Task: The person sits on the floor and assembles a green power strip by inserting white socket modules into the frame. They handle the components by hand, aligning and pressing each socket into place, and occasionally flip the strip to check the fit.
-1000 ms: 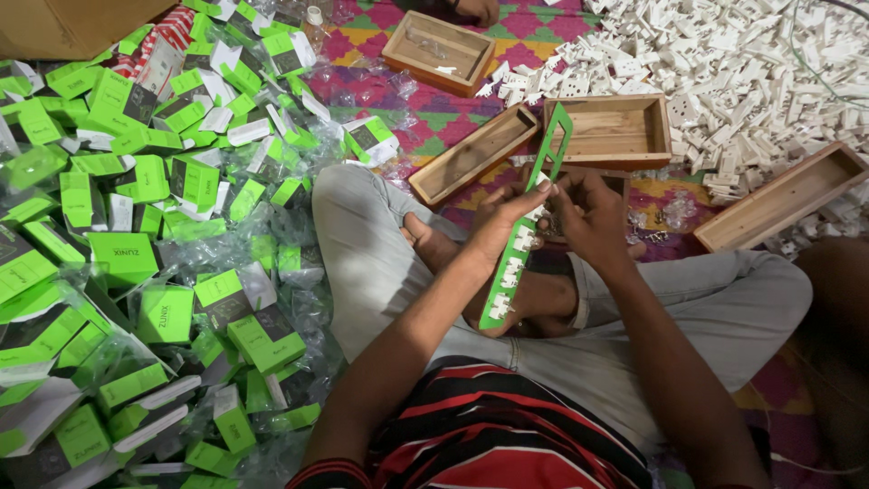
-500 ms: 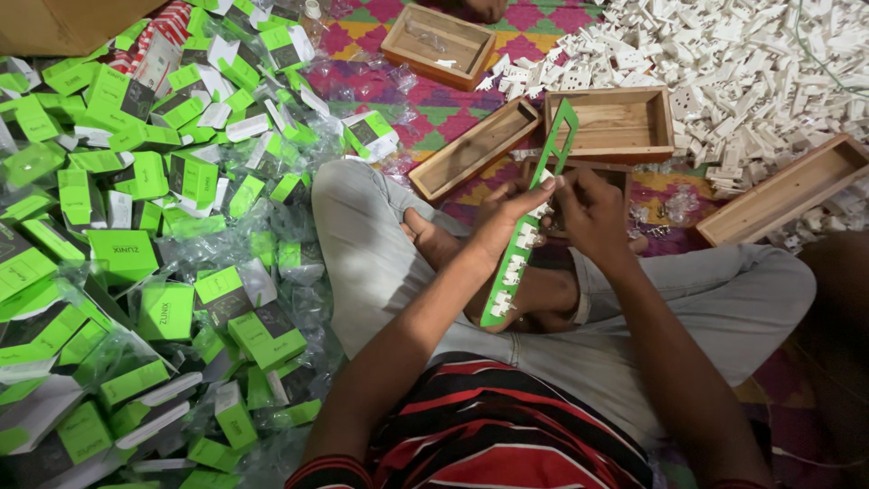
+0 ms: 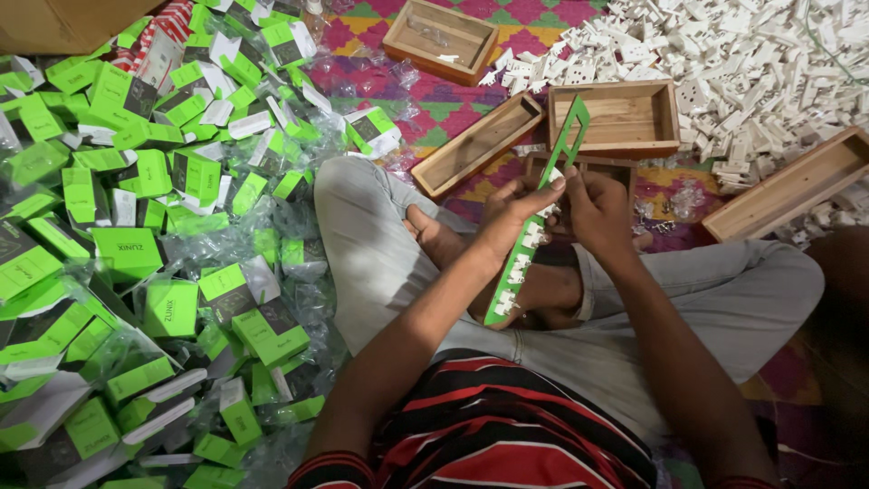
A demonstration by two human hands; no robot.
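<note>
Sitting cross-legged on a patterned mat [image 3: 453, 109], grey trousers, striped shirt. Holding a long green card [image 3: 534, 226] over the lap, tilted, its top end pointing up toward the wooden trays and its lower end lying near the bare foot [image 3: 434, 237].

Left hand [image 3: 509, 215] gripping the card's left edge near the middle, thumb pressing across the front, fingers curling behind; fingertips hidden behind the card. Right hand [image 3: 593, 206] touching the card's right edge at the same height, fingers bunching together in a pinch on something small and white at the card; too small to tell exactly what. Small white parts [image 3: 516, 272] sitting in a row along the lower half of the card; upper half showing open cut-out slots.

Lying just beyond the hands, four wooden trays: a long narrow one [image 3: 475, 145] at a slant, a squarer one [image 3: 615, 118] touching the card's tip in view, another [image 3: 441, 38] farther up, another [image 3: 792, 186] at the right. Spreading across the top right, a heap of white plastic pieces [image 3: 769, 63]. Covering the floor on the left, a big pile of green boxes [image 3: 136, 235] mixed with clear wrappers [image 3: 308, 299], reaching up to the left knee.
</note>
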